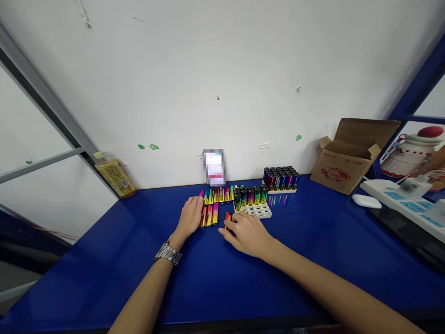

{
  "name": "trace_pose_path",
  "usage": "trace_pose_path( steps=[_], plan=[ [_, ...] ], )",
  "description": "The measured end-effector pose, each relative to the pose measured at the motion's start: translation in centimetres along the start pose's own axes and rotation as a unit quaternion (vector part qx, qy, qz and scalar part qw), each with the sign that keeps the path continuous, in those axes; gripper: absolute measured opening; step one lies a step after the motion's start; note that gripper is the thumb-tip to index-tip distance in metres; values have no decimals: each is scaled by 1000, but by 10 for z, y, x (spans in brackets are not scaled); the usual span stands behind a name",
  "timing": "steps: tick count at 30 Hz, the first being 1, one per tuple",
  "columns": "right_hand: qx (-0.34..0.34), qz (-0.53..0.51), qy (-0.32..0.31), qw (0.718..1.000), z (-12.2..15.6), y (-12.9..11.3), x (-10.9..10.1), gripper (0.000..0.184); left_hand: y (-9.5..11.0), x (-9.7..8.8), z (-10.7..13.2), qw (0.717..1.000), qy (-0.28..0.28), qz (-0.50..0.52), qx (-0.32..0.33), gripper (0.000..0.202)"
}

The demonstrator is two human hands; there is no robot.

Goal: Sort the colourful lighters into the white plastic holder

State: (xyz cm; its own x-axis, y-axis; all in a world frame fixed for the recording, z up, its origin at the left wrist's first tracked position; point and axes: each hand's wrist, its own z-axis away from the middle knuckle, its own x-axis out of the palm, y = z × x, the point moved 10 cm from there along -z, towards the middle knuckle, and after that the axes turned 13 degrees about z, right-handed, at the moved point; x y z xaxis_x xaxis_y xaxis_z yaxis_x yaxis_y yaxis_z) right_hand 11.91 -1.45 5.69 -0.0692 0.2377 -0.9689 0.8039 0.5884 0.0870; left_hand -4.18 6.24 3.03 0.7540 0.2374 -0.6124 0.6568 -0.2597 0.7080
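My right hand (248,233) has its thumb and fingers round a red lighter (227,217), just in front of a white holed tray (259,212). Several shiny multicoloured lighters (251,195) stand upright in the tray's back rows, while its front holes show. My left hand (190,215) lies on the table with its fingers stretched forward, against the left side of the flat lighters. Those lie in two groups: a back row (216,195) and a shorter front row (209,215) of red and pink ones. Part of the front row is hidden by my left hand.
A second tray full of upright lighters (281,179) stands by the wall. To its right are an open cardboard box (335,167), a white case (366,201), a power strip (399,199) and a black flat object (403,232). A phone (214,169) and a bottle (116,176) lean at the back.
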Motion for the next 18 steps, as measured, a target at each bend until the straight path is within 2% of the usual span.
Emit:
trace_pose_path(
  steps=[5, 9, 13, 15, 16, 18],
  plan=[
    [108, 10, -62, 992, 4, 14, 7, 49, 0, 0, 0, 1000, 0, -6, 1, 46],
    [133, -5, -100, 986, 3, 19, 15, 29, 1, 0, 0, 1000, 0, -10, 0, 46],
    [125, -57, -102, 985, 1, 25, 20, 16, 1, 0, 0, 1000, 0, -5, -7, 47],
    [113, -116, -82, 983, 1, 28, 19, 8, 2, 0, 1, 1000, 1, -2, -6, 46],
    [109, -167, -69, 977, 1, 29, 19, 12, 2, 0, 1, 1000, 2, -2, -5, 46],
    [114, -320, -49, 939, 2, 31, 22, 18, 3, -1, 1, 1000, 3, -1, -4, 45]
  ],
)
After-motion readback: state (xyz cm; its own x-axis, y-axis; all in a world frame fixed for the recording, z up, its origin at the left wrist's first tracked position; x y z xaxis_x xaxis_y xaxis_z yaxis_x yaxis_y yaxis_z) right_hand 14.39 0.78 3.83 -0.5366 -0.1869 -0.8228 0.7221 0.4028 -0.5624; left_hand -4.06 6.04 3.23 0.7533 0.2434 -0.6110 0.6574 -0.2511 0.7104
